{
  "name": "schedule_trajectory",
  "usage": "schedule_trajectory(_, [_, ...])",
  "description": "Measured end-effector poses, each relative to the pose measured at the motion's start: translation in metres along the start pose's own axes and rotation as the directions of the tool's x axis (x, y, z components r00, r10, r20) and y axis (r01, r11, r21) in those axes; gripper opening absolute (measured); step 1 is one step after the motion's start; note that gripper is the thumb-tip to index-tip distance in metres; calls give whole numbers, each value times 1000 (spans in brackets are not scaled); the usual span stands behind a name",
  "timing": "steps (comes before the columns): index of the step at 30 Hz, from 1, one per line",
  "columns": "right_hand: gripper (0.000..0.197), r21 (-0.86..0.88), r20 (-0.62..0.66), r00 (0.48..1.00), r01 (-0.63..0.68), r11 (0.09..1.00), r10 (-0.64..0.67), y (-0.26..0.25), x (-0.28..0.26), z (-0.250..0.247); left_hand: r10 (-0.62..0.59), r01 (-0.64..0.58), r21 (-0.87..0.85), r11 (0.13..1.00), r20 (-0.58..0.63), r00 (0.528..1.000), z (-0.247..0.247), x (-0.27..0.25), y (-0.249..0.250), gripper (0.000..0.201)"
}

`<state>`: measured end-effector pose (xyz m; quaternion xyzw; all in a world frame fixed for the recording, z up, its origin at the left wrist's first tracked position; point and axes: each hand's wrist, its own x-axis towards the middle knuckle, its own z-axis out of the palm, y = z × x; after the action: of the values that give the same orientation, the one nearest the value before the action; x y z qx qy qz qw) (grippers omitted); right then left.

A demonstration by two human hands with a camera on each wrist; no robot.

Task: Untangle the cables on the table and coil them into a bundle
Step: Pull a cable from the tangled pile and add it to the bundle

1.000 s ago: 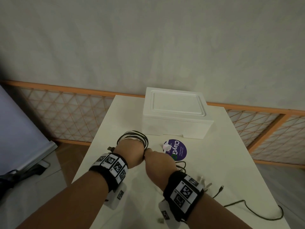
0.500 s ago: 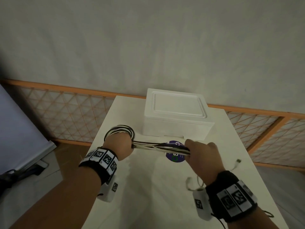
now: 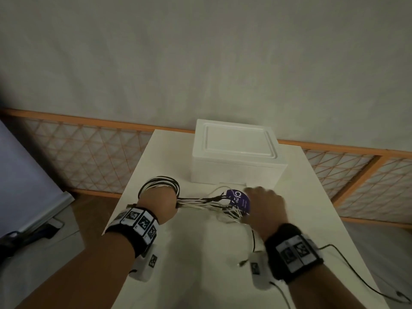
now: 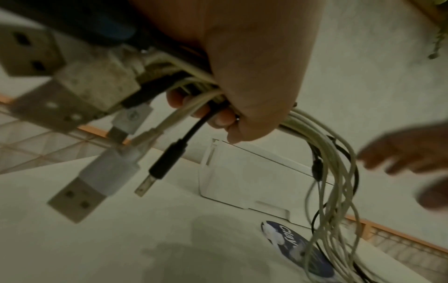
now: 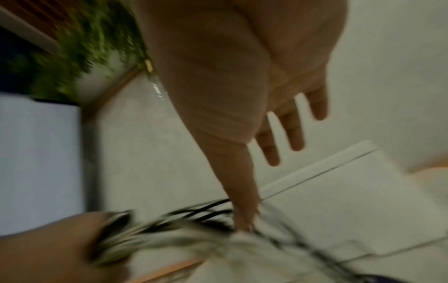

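Right hand now open beside cables

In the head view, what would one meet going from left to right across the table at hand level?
Left hand gripping the coil → cables stretched across → purple sticker → right hand.

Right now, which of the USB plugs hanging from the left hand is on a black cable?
The small slim plug in the middle, hanging below the left hand. The bigger USB-A plug beside it has a white body.
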<state>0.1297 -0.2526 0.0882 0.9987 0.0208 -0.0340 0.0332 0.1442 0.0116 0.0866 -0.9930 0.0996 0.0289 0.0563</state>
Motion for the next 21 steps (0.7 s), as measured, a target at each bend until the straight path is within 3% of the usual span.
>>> schedule_trajectory(1, [50,91,-123,986,121,988,-110,-20,-1,-1,4,-4,-7,1000,6,1000,-1,-1,5,18])
schedule_trajectory(3, [32,186,-336,900,352,917,-278,-59,-6,3,34,-34,-2,999,0,999,-4,-2,14,31])
schedule_trajectory(4, [27,161,-407,856,412,897,-320,-72,-7,8,54,-54,17,998,-8,998,-6,-3,18,34])
schedule_trajectory(6, [19,102,-463,822,422,901,-332,-84,-7,21,78,-78,23,997,9,997,-10,-7,23,32])
schedule_trajectory(9, [23,52,-448,847,346,937,-288,-73,-7,42,118,-117,25,993,-13,993,-18,-14,29,15])
schedule_trajectory(13, [31,70,-292,928,264,962,-233,-57,-11,57,127,-127,20,992,-28,991,-21,-15,30,28])
schedule_trajectory(15, [28,108,-211,965,181,977,-156,-40,-13,61,106,-106,-17,994,-23,994,-19,-13,24,22])
schedule_trajectory(19, [35,67,-206,974,114,991,-98,-8,-20,73,95,-96,-49,994,-21,995,-18,-12,24,15])
schedule_trajectory(21, [35,79,-131,990,58,995,-48,3,-19,75,103,-105,-53,993,-40,994,-19,-10,28,16])
